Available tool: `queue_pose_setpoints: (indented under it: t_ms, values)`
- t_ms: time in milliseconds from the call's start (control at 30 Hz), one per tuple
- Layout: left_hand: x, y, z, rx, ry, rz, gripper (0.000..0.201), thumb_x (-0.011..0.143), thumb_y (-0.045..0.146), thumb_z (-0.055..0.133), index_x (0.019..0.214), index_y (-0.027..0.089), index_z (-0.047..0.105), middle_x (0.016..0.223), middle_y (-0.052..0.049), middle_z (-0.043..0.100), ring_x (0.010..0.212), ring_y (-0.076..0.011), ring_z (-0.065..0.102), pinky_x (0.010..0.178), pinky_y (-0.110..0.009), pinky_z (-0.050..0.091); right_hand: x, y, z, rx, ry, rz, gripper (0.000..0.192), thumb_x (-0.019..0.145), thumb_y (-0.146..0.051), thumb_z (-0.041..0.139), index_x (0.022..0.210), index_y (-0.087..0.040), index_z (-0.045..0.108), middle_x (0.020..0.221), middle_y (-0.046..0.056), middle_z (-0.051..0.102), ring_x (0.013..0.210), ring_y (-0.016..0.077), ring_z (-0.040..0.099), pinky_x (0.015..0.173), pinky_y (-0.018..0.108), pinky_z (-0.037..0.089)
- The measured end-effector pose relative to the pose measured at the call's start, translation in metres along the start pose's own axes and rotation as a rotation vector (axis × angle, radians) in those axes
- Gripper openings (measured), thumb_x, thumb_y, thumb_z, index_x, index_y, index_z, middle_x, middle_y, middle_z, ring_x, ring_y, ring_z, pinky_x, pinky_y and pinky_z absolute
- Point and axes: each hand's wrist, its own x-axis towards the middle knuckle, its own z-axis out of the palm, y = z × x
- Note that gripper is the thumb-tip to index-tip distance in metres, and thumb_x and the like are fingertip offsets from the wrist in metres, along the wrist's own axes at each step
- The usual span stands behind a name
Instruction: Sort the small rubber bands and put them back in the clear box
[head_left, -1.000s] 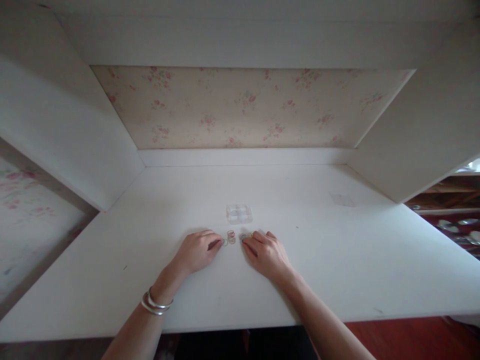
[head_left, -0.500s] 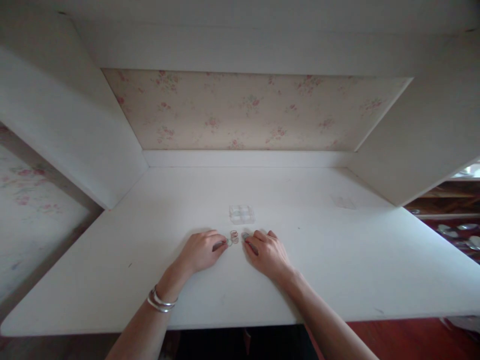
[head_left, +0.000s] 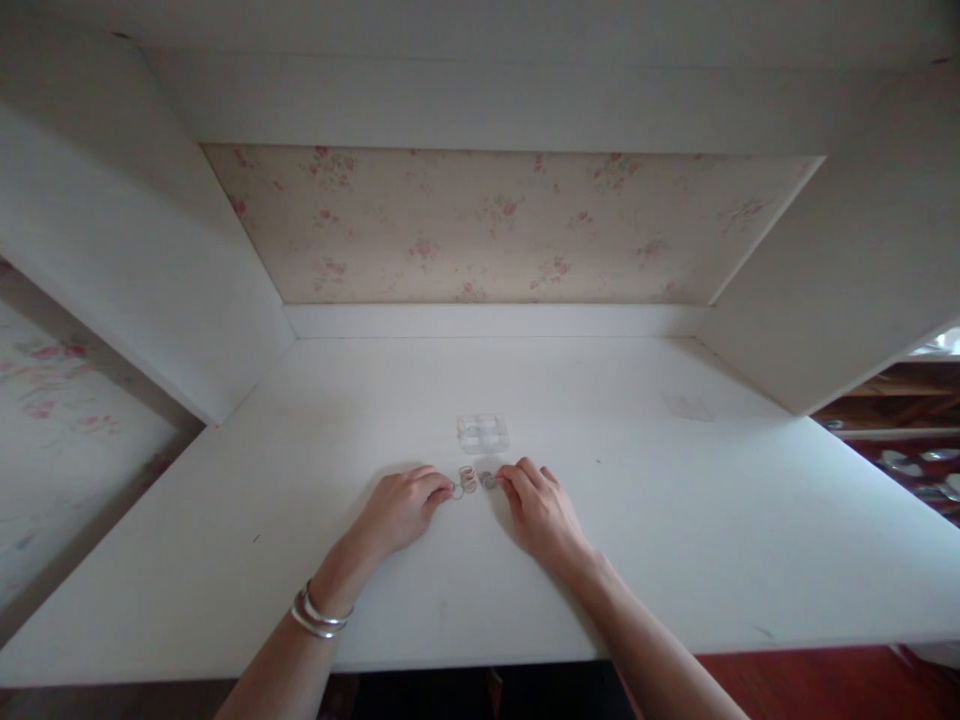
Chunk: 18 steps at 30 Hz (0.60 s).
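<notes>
My left hand [head_left: 405,508] is closed in a pinch at the table's middle, its thumb and forefinger on a thin pale ring [head_left: 457,492]. Just right of that ring stands a small group of copper-coloured rings [head_left: 468,480], apparently stacked or coiled. From the other side, my right hand [head_left: 541,508] pinches at the edge of some small grey rings [head_left: 487,481]; how many it grips is too small to tell. Behind the rings lies a clear plastic box [head_left: 484,434] divided into compartments, with something faint inside.
A flat clear plastic piece [head_left: 687,407], perhaps a lid, lies at the right rear of the white table [head_left: 442,600]. White side panels and a flowered back wall [head_left: 495,225] enclose the table. At far right are shelves [head_left: 885,390] and shiny objects.
My right hand has shifted slightly up and right, and more of the grey rings shows beside its fingertips. My left hand stays nearly in place with the pale ring.
</notes>
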Motion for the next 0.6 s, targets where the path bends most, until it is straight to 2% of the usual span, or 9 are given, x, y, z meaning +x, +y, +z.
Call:
queue_pose_setpoints:
  t_ms: [167, 433, 600]
  values:
    - [0.0001, 0.0014, -0.0017, 0.003, -0.020, -0.030, 0.021, 0.093, 0.028, 0.043, 0.091, 0.023, 0.063, 0.090, 0.000, 0.067, 0.080, -0.0148, 0.062, 0.071, -0.025, 0.044, 0.0048, 0.0043, -0.0027, 0.141, 0.081, 0.121, 0.024, 0.096, -0.025, 0.037, 0.092, -0.020, 0.061, 0.084, 0.004, 0.060, 0.073, 0.0132, 0.055, 0.069, 0.025, 0.038]
    - [0.0002, 0.0008, 0.0004, -0.024, -0.011, -0.033, 0.019, 0.092, 0.028, 0.045, 0.092, 0.024, 0.064, 0.091, 0.001, 0.068, 0.082, -0.0157, 0.062, 0.072, -0.026, 0.044, 0.0087, 0.0024, 0.0026, 0.089, -0.025, -0.001, 0.021, 0.094, -0.023, 0.042, 0.090, -0.021, 0.063, 0.085, 0.002, 0.063, 0.071, 0.0133, 0.054, 0.071, 0.026, 0.037]
    - [0.0003, 0.0000, 0.0007, -0.022, -0.022, -0.039, 0.020, 0.093, 0.029, 0.044, 0.093, 0.024, 0.064, 0.092, 0.000, 0.068, 0.084, -0.0162, 0.062, 0.073, -0.026, 0.044, 0.0069, 0.0024, 0.0022, 0.138, 0.011, 0.059, 0.023, 0.094, -0.025, 0.041, 0.091, -0.022, 0.064, 0.083, 0.003, 0.062, 0.073, 0.0140, 0.055, 0.072, 0.027, 0.039]
